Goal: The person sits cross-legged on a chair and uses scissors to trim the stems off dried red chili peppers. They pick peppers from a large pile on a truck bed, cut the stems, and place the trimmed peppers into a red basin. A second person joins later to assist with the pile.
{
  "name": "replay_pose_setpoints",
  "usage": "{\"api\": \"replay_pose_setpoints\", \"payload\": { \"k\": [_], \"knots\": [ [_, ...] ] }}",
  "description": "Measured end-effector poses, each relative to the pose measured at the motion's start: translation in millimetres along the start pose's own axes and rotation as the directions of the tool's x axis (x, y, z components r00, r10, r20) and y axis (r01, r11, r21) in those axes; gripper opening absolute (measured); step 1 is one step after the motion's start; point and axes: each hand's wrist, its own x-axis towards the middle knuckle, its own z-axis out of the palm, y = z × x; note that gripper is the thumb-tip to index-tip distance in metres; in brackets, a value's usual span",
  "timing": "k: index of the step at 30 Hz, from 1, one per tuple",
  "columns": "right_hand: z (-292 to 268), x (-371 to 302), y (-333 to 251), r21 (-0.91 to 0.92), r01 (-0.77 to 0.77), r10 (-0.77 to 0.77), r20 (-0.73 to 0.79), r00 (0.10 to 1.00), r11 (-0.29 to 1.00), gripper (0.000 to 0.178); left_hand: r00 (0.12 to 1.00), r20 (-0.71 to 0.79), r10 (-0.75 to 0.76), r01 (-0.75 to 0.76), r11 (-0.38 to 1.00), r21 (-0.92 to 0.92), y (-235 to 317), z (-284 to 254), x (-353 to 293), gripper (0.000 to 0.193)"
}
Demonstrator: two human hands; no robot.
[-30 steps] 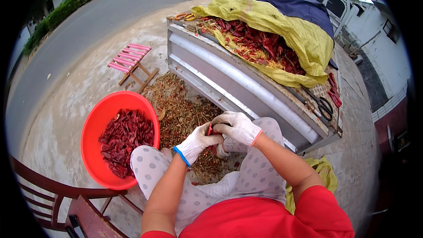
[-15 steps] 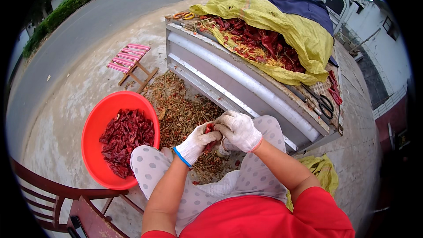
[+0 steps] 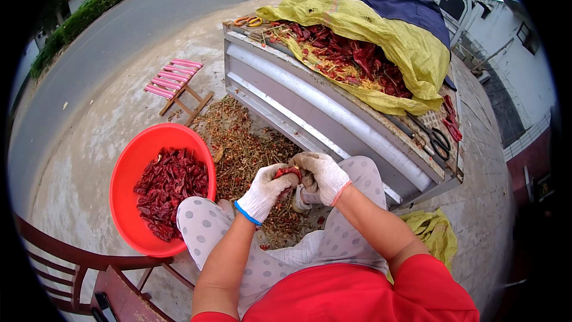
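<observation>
In front of my lap I hold a dried red chili pepper (image 3: pixel 289 172). My left hand (image 3: pixel 264 193), in a white work glove with a blue cuff, is closed around its body. Fingertips of my right hand (image 3: pixel 325 177), gloved in white with a red cuff and dirty at the fingers, are pinched at the pepper's other end. Part of the pepper is hidden by the gloves. At my left knee stands a red plastic basin (image 3: pixel 123 191) with a heap of dried red chilies (image 3: pixel 170 188) in it.
A pile of stems and scraps (image 3: pixel 244 152) covers the ground under my hands. Ahead is a metal truck bed (image 3: pixel 310 107) bearing an open yellow woven sack (image 3: pixel 411 42) of chilies and black scissors (image 3: pixel 440 141). A striped folding stool (image 3: pixel 174 77) and a wooden chair (image 3: pixel 71 250) stand left.
My right hand has shifted slightly down and its wrist has turned, baring more of the pepper between the hands. The left hand stays almost in place, still gripping it.
</observation>
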Motion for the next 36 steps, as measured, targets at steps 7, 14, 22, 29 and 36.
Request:
{"api": "replay_pose_setpoints", "payload": {
  "k": [7, 14, 22, 29, 36],
  "knots": [
    [-3.2, 10.2, 8.8, 0.357, -0.205, 0.241, -0.057, 0.969, 0.911, 0.017, 0.998, 0.007, 0.069, -0.069, 0.991, 0.118, -1.5, 2.5, -0.4, 0.015],
    [2.7, 21.4, -3.4, -0.133, 0.162, -0.189, -0.232, 0.954, 0.978, 0.019, 0.998, -0.004, 0.055, -0.055, 0.997, 0.061, 0.0, 10.4, -2.8, 0.011],
    [-7.9, 42.6, -16.6, -0.529, 0.449, -0.520, 0.019, 0.854, 0.720, 0.025, 0.922, -0.356, 0.150, -0.255, 0.928, -0.270, -2.0, -59.6, 10.1, 0.019],
    [-13.8, 30.5, -64.7, -0.928, 0.346, -0.482, 0.244, 0.842, 0.135, 0.031, 0.424, -0.761, 0.491, 0.051, 0.826, 0.561, 6.3, -282.5, -27.1, 0.075],
    [-121.2, 60.1, -163.7, -0.980, 0.195, -0.721, 0.108, 0.685, 0.039, 0.026, 0.453, -0.555, 0.697, 0.560, 0.261, 0.786, 0.8, -242.3, -27.1, 0.068]
  ]
}}
